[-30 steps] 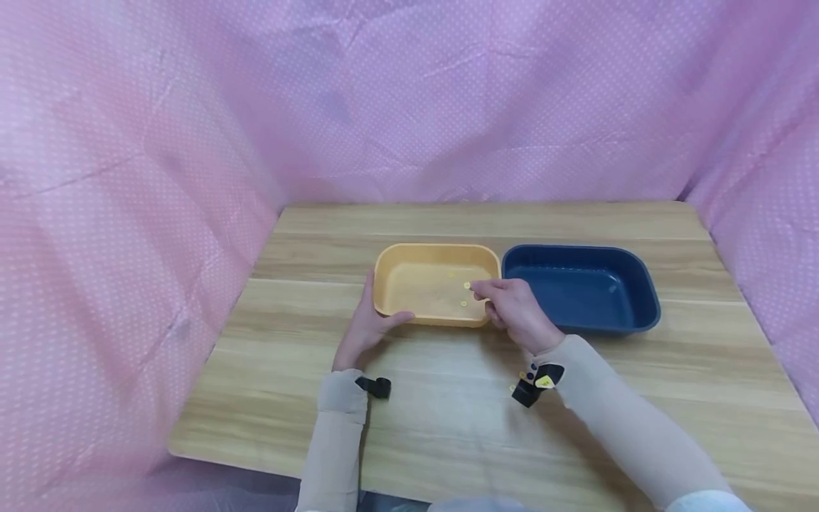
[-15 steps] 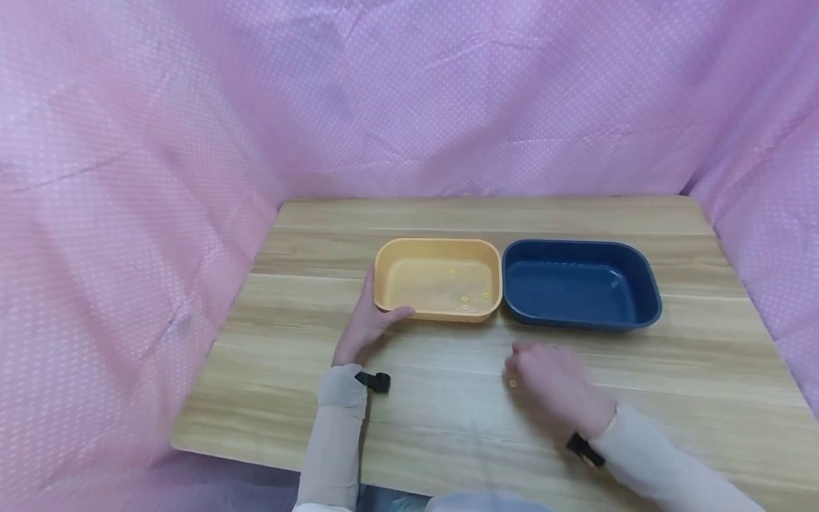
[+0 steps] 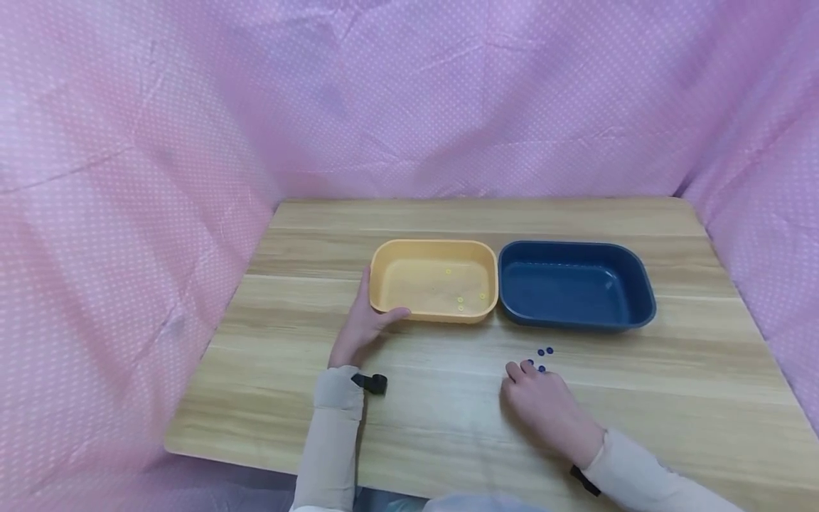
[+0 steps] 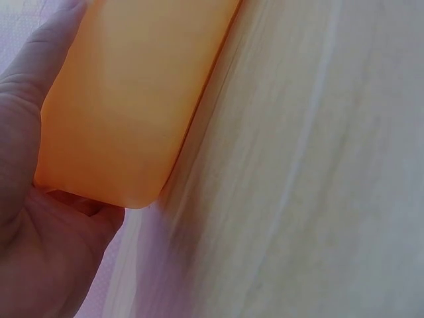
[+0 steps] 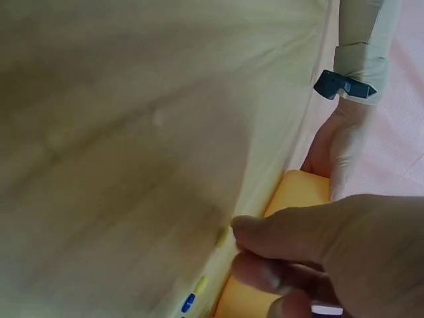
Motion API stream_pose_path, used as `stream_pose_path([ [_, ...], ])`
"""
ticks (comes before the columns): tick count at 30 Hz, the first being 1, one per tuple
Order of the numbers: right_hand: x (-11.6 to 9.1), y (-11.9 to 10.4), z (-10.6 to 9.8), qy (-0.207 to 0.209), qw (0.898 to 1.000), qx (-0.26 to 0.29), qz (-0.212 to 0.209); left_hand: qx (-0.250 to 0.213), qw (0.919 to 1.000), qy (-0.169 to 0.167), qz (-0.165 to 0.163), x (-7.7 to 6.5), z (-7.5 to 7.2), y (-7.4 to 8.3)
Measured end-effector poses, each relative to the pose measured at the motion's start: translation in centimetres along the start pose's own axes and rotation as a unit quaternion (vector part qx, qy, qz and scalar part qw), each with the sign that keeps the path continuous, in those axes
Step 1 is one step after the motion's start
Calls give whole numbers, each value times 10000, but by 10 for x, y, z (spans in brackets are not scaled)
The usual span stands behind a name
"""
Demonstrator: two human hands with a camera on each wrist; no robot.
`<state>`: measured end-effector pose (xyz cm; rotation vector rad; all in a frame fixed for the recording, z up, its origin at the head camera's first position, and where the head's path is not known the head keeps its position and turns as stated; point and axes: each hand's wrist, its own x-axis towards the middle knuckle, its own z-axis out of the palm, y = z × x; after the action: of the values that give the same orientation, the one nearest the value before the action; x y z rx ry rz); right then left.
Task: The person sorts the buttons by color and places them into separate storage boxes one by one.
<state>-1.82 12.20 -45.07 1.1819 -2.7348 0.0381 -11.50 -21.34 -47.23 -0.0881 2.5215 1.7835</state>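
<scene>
Head view: right hand (image 3: 547,409) has dropped from the yellow tub (image 3: 416,286), mid-frame, to the table (image 3: 435,405), lower right; four yellow rings (image 3: 461,299) inside, one more seemingly delivered; right hand curls by another ring (image 5: 221,236), pinch unclear; left hand (image 3: 362,327) clamps the tub's left end.

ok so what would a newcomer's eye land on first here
Likely the pink dotted cloth behind the table. Next, the yellow tub, its near left corner in the left hand, and the dark blue tub to its right. Then the small blue pieces on the table by the right hand.
</scene>
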Motion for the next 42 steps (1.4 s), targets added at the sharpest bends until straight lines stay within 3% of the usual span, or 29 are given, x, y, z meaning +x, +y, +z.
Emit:
stream_pose_path([
  [11, 5, 1, 6, -140, 9996, -27, 236, 61, 10000, -42, 53, 1, 1, -1],
  [13, 8, 3, 4, -267, 9985, 327, 362, 66, 10000, -48, 41, 1, 1, 0],
  [14, 11, 4, 1, -411, 9950, 764, 497, 59, 10000, -58, 21, 1, 1, 0],
  [15, 16, 5, -3, -669, 9852, 1428, 677, 83, 10000, -42, -9, 1, 0, 0],
  [16, 23, 8, -7, -887, 9672, 2217, 861, 92, 9999, -33, -46, 0, 0, 0],
  [17, 30, 12, -13, -1066, 9378, 3121, 1085, 100, 9999, -23, -61, 0, -1, 1],
  [18, 39, 16, -19, -1247, 8970, 4000, 1407, 110, 9999, -11, -85, -1, -1, 1],
  [21, 66, 28, -35, -1408, 7482, 6081, 2248, 184, 9998, 0, -119, -2, -2, 1],
  [22, 74, 32, -38, -1328, 7134, 6452, 2391, 194, 9997, -15, -115, -3, -2, 0],
  [23, 80, 34, -41, -1237, 6845, 6707, 2575, 200, 9997, -44, -96, -3, -1, -1],
  [25, 90, 37, -44, -1048, 6490, 6977, 2847, 208, 9997, -86, -69, -3, 0, -2],
  [26, 94, 38, -44, -950, 6378, 7061, 2925, 191, 9998, -103, -48, -4, 1, -4],
  [31, 103, 43, -40, -673, 6047, 7180, 3381, 90, 9999, -103, -27, -3, 4, -6],
  [36, 110, 45, -36, -176, 5952, 7079, 3799, 112, 9999, -79, -74, -3, 3, -6],
  [40, 109, 47, -36, 155, 6143, 6747, 4089, 156, 9997, -101, -135, -3, 2, -6],
  [41, 107, 48, -37, 180, 6253, 6621, 4126, 173, 9997, -85, -130, -2, 1, -5],
  [42, 105, 50, -39, 207, 6447, 6436, 4120, 190, 9997, -59, -129, -2, 0, -5],
])
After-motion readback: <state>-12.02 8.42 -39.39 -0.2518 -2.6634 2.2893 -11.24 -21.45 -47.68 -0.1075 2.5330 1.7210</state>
